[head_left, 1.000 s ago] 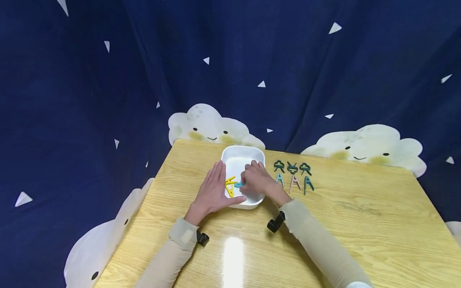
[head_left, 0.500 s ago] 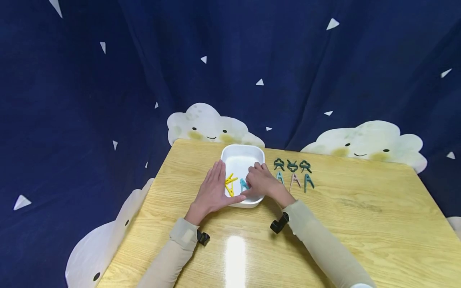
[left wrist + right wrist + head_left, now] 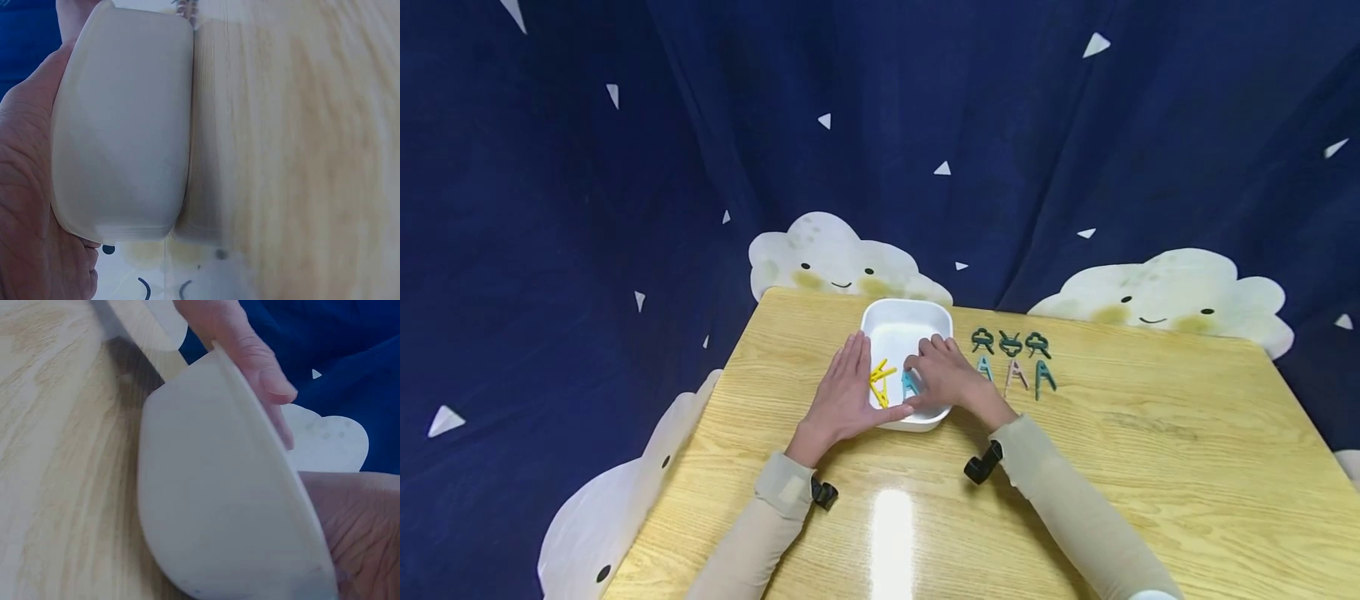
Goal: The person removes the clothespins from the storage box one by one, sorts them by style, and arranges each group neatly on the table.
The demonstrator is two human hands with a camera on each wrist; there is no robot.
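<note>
Your left hand (image 3: 842, 400) lies spread along the left side of the white tray (image 3: 906, 305), fingers straight and thumb stretched across the near edge; the left wrist view shows its palm against the rim, a placement that presumably keeps the tray from sliding. Your right hand (image 3: 946, 377) reaches inside, its fingers curled about the light-blue clip (image 3: 909, 383), index finger at the far end and thumb at the near end; how firmly they pinch is hidden. Such a hold suits steering the clip's angle on the tray floor. Note the clip's direction: its narrow apex points away from you, its legs part toward you, and its long axis runs roughly far to near. Beside your left fingers, two yellow clips (image 3: 882, 377) lie together at differing angles. Right of the tray, on the table (image 3: 1112, 467), six clips form two ranks, apparently sorted by shape. In the front rank, the pale-blue, pink (image 3: 1017, 374) and green clips (image 3: 1044, 379) point their apexes away; behind, the middle dark-green clip (image 3: 1010, 344) faces opposite its two neighbours.
</note>
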